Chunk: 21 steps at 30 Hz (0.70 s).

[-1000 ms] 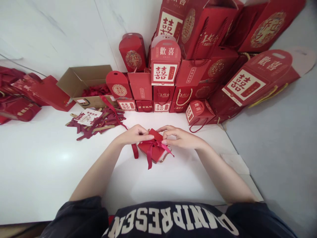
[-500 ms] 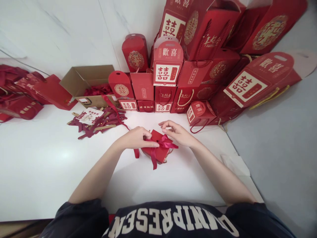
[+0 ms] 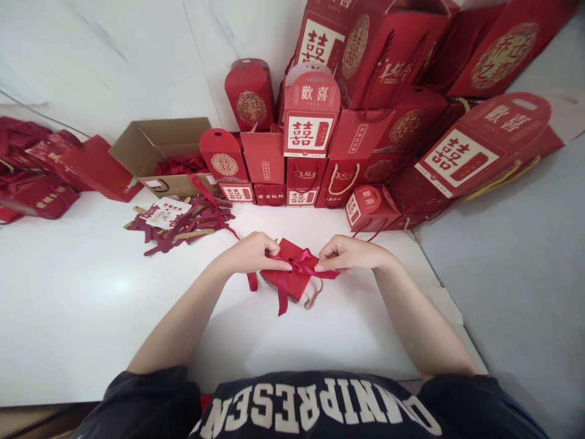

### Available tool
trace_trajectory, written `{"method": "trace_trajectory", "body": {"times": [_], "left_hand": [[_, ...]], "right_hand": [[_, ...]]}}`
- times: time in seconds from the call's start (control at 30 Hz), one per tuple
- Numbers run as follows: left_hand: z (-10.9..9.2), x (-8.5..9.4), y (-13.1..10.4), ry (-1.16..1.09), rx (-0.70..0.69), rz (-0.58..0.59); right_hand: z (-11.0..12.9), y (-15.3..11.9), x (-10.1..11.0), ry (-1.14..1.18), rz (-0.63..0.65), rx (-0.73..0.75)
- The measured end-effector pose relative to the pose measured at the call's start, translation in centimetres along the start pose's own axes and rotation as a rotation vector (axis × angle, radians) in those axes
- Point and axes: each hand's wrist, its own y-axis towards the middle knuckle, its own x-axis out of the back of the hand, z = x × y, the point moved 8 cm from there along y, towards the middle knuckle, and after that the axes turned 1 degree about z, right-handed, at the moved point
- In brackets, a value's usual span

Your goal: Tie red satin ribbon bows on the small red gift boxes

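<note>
A small red gift box (image 3: 297, 285) rests on the white table in front of me, turned at an angle, with a twisted cord handle (image 3: 312, 299) at its lower right. Across its top runs a shiny crimson ribbon (image 3: 302, 263) with a bow-like loop, and one tail hangs down the near side. My left hand (image 3: 253, 252) is closed on the ribbon at the left, its thumb lying along the box top. On the other side my right hand (image 3: 350, 252) pinches the ribbon's right part, drawn out past the box edge.
Red gift boxes (image 3: 305, 137) stand stacked along the wall and right side. An open cardboard box (image 3: 171, 185) holds red ribbon, which trails towards my left hand. Dark red pieces with a printed card (image 3: 168, 213) lie before it. More red boxes (image 3: 41, 195) sit far left.
My right hand, loosely open above the bow before, has come down and taken hold of the ribbon, pulling it to the right. My left hand has stayed in place.
</note>
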Motion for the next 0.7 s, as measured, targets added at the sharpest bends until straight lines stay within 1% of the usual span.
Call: {"method": "trace_trajectory", "body": {"times": [0.1, 0.17, 0.4, 0.6, 0.63, 0.7], "left_hand": [[0.1, -0.1, 0.1, -0.014, -0.006, -0.002], [0.2, -0.1, 0.1, -0.028, -0.005, 0.008], [0.7, 0.1, 0.0, -0.06, 0.009, 0.047], [1.2, -0.3, 0.1, -0.234, -0.007, 0.179], [1.3, -0.3, 0.1, -0.248, -0.01, 0.184], [1.5, -0.4, 0.2, -0.249, -0.012, 0.18]], "right_hand": [[0.3, -0.3, -0.6, 0.063, 0.056, 0.02], [0.4, -0.5, -0.9, 0.054, 0.065, 0.017], [-0.5, -0.6, -0.4, -0.171, 0.005, -0.068], [-1.5, -0.5, -0.9, -0.282, 0.099, -0.104], [-1.7, -0.7, -0.7, -0.313, 0.101, -0.11], [-1.7, -1.4, 0.1, -0.37, 0.063, -0.103]]}}
